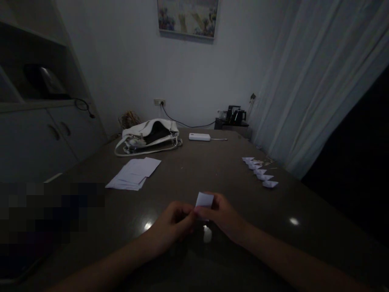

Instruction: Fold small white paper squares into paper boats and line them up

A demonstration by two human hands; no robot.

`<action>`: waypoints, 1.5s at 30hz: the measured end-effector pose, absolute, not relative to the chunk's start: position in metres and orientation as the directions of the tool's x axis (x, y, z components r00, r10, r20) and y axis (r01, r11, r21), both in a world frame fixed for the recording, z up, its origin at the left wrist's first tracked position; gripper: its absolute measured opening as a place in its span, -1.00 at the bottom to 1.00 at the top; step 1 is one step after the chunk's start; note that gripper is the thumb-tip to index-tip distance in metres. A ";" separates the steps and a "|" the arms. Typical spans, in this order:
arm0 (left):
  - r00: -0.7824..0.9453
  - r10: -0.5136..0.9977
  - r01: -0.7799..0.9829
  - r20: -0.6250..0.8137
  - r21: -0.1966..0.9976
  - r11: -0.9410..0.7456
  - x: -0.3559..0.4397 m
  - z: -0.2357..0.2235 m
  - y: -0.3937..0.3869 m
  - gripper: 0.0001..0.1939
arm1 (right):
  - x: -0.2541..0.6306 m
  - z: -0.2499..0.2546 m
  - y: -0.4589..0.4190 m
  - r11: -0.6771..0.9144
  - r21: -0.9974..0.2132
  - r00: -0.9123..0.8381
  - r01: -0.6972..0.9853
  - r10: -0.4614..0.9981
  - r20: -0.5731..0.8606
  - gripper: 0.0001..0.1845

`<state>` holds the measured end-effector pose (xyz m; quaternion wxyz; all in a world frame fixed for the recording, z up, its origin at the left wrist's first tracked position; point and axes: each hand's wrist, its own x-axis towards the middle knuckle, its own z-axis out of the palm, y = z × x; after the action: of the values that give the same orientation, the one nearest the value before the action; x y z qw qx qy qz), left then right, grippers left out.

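Between my two hands is a small folded piece of white paper, held just above the dark table. My right hand is closed on its right side, with the thumb across the front. My left hand pinches at the paper's lower left corner, thumb and fingers together. A loose stack of white paper sheets lies at the left. Over on the right, several folded paper boats stand in a slanting row.
A white handbag gapes at the table's far left, near a white power bank with a short cable. Small scraps lie beside the paper boats. A white curtain hangs along the right. Blurred blocks cover the lower left.
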<state>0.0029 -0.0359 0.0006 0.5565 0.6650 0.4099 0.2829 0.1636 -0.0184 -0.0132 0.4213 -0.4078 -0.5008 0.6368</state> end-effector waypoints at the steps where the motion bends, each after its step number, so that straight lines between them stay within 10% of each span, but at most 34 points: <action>1: 0.506 0.859 0.239 -0.082 0.970 -0.048 0.003 0.001 -0.036 -0.53 | 0.163 -0.014 -0.019 -0.147 -0.981 -0.304 -0.124 0.947 -0.104 -0.56; 29: 0.558 0.827 0.035 -0.061 0.998 0.050 0.000 -0.007 -0.029 -0.68 | 0.169 -0.005 -0.013 -0.082 -0.995 -0.453 -0.053 0.890 -0.049 -0.80; 39: 0.394 0.899 0.519 0.194 0.760 -0.391 0.000 0.002 -0.028 -0.66 | 0.174 -0.004 -0.002 -0.035 -0.994 -0.286 -0.102 0.958 -0.004 -0.82; 45: 0.268 0.946 0.483 0.180 0.825 -0.294 -0.004 -0.002 -0.019 -0.65 | 0.171 -0.012 -0.004 -0.077 -0.989 -0.318 -0.123 0.947 -0.034 -0.77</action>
<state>-0.0038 -0.0189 -0.0020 0.3313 0.7240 0.4935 0.3500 0.1710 -0.0038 -0.0116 0.4318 -0.3930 -0.5245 0.6197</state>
